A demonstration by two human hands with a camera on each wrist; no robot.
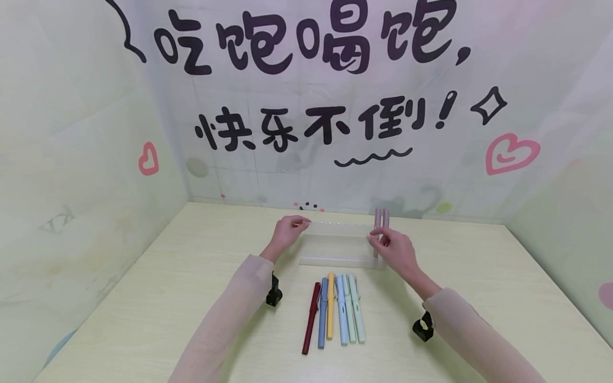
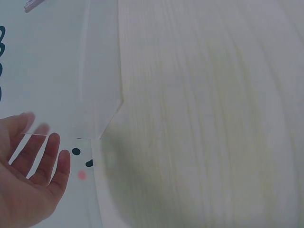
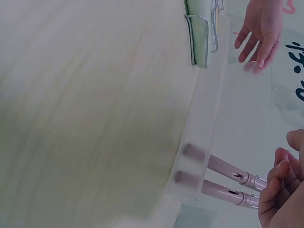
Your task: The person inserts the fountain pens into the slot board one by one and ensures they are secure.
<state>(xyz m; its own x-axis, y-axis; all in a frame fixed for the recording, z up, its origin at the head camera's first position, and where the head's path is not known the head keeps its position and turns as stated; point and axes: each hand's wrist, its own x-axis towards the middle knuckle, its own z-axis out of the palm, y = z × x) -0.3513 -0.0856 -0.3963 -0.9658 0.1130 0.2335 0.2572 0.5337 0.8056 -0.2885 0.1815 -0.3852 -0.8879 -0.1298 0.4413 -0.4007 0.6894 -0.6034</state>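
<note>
A clear plastic pen stand [image 1: 335, 261] sits on the table, with two mauve pens [image 3: 228, 170] upright at its right end. My left hand [image 1: 287, 232] pinches the stand's upper left corner between thumb and fingertips; in the left wrist view some fingertips show through the plastic. At the other end, my right hand [image 1: 398, 251] pinches the stand's upper edge beside the mauve pens, overlapping them in the head view. In front of the stand lie several capped pens in a row: dark red [image 1: 311, 318], blue [image 1: 323, 314], yellow [image 1: 330, 306], light blue [image 1: 342, 309] and pale green [image 1: 359, 308].
The pale wood-look table [image 1: 172, 308] meets a printed backdrop [image 1: 268, 181] with black lettering behind the stand. Similar fabric walls stand at left and right. Black wrist camera mounts [image 1: 274, 295] hang beneath both sleeves.
</note>
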